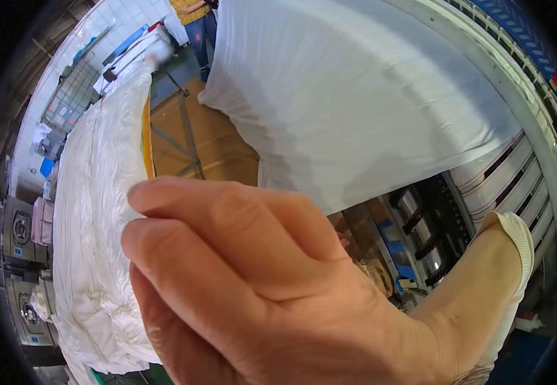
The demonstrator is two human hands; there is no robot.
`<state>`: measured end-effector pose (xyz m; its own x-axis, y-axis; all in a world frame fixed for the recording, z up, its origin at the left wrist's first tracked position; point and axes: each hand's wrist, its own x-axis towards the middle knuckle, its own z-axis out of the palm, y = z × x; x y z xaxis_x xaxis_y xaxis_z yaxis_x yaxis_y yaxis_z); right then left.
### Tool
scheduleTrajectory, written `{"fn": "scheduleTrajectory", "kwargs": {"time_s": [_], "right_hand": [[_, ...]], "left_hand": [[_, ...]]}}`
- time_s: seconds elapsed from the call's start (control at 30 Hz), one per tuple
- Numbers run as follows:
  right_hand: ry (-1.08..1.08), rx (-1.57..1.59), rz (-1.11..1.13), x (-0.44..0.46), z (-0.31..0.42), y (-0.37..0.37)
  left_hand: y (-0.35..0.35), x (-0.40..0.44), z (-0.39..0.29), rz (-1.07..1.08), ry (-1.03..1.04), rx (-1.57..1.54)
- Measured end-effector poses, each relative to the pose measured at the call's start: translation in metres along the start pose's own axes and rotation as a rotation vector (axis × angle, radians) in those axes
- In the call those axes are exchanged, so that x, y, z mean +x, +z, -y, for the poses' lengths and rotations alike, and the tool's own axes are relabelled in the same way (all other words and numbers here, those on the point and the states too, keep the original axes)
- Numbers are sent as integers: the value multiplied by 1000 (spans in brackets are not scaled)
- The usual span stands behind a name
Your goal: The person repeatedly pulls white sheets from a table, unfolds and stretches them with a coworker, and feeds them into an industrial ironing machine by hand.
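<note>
Very close to the camera, my right hand (278, 276) fills the lower middle of the head view. Its fingers curl together and point left, with the back of the hand towards me. Whatever lies inside the fingers, if anything, is hidden. A pale ribbed cuff (518, 244) sits on the forearm at the right. Beyond the hand, a large white sheet (355, 96) spreads over a machine, its lower edge hanging loose. My left hand does not show.
Glossy white fabric (92, 244) is heaped along the left. Slatted belts (509, 179) and dark rollers (419, 224) show under the sheet at right. A person (201, 35) in a yellow top stands at the back. Front-loading washers (22, 224) line the far left.
</note>
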<state>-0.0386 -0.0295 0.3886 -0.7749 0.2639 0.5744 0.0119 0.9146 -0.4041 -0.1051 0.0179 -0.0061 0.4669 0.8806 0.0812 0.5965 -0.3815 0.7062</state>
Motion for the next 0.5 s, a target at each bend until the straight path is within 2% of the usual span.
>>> {"fn": "scheduleTrajectory", "kwargs": {"time_s": [0.07, 0.13, 0.23, 0.33, 0.5], "right_hand": [[5, -10, 25, 16, 2, 3], [4, -27, 61, 28, 29, -3], [-46, -43, 121, 16, 30, -13], [-57, -68, 162, 19, 29, -20], [10, -142, 199, 51, 31, -27]], "left_hand": [[-1, -7, 4, 119, -78, 23], [-23, -31, -9, 115, -102, 28], [-26, -31, -5, 70, -165, 61], [-26, -28, -1, 126, -91, 101], [-38, -35, -8, 153, -83, 58]]}}
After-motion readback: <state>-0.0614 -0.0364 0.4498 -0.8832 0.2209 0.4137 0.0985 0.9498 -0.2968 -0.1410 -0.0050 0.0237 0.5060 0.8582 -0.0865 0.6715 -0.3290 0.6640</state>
